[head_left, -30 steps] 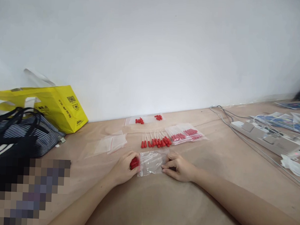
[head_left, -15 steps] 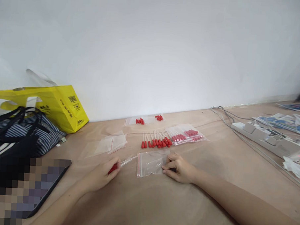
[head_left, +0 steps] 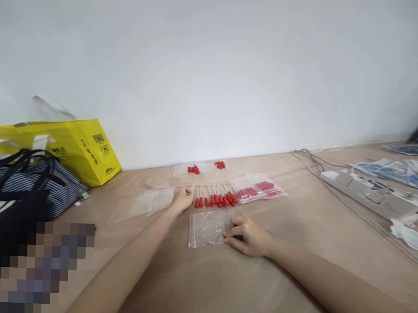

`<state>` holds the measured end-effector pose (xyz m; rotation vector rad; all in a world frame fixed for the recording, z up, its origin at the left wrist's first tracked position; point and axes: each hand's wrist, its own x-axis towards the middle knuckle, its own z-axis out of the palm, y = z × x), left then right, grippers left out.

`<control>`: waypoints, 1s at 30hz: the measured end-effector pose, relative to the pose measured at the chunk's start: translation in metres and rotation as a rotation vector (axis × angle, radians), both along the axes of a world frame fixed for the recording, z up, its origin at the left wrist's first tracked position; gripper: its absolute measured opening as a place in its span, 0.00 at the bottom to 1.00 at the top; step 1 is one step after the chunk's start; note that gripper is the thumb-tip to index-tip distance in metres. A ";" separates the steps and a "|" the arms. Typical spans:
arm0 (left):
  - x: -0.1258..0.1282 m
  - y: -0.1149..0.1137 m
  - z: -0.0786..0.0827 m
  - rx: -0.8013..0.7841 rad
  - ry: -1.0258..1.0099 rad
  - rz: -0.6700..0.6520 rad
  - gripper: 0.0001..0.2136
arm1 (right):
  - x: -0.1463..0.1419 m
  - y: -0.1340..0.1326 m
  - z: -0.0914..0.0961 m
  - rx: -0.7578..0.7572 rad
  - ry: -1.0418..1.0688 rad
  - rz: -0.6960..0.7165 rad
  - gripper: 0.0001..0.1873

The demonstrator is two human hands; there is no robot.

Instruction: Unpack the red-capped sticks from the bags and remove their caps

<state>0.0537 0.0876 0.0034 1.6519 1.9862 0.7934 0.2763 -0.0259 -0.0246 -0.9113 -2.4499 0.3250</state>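
Observation:
My left hand (head_left: 182, 199) is at the left end of a row of droppers (head_left: 216, 198) with red rubber bulbs and thin clear tubes. Its fingers are closed on a dropper (head_left: 193, 187), whose clear tube points away from me; most of its bulb is hidden by the hand. My right hand (head_left: 245, 235) rests on the table with its fingers closed on the right end of a clear zip bag (head_left: 207, 228). That bag lies flat, its red-lined edge to the left, and no dropper shows in it.
Filled bags of droppers (head_left: 259, 188) lie right of the row. Flat clear bags (head_left: 148, 202) are on the left, and more red bulbs (head_left: 193, 169) lie on a bag near the wall. A yellow bag (head_left: 91, 153) stands at left; a power strip (head_left: 373, 193) with cables is at right.
My left hand has moved forward and right, from beside the zip bag to the left end of the dropper row, carrying droppers. The right hand stays on the bag.

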 end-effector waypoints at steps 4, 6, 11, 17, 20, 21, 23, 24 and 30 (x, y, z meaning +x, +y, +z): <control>0.000 0.001 0.003 -0.017 0.176 -0.040 0.07 | -0.001 0.001 -0.001 -0.001 0.003 0.002 0.09; -0.001 -0.002 0.007 -0.015 0.255 -0.064 0.08 | -0.001 0.001 -0.001 -0.003 0.009 0.005 0.09; -0.006 -0.007 0.019 -0.012 0.393 -0.097 0.07 | 0.000 0.002 0.000 0.006 0.002 0.023 0.10; -0.014 -0.007 0.026 -0.026 0.468 -0.150 0.04 | 0.000 0.001 0.001 0.017 -0.027 0.006 0.10; -0.016 -0.006 0.029 -0.041 0.476 -0.194 0.11 | 0.001 0.001 0.000 0.011 -0.021 0.013 0.09; -0.016 -0.007 0.030 -0.035 0.477 -0.204 0.12 | 0.001 0.001 0.000 0.009 -0.017 0.016 0.09; -0.014 -0.011 0.032 -0.002 0.479 -0.216 0.12 | 0.000 0.001 0.001 0.003 -0.011 0.017 0.09; -0.013 -0.015 0.033 0.030 0.479 -0.222 0.11 | 0.000 0.001 0.002 0.001 -0.011 0.017 0.09; -0.009 -0.057 0.023 0.142 0.370 -0.349 0.11 | -0.001 0.000 0.004 0.003 -0.016 0.019 0.09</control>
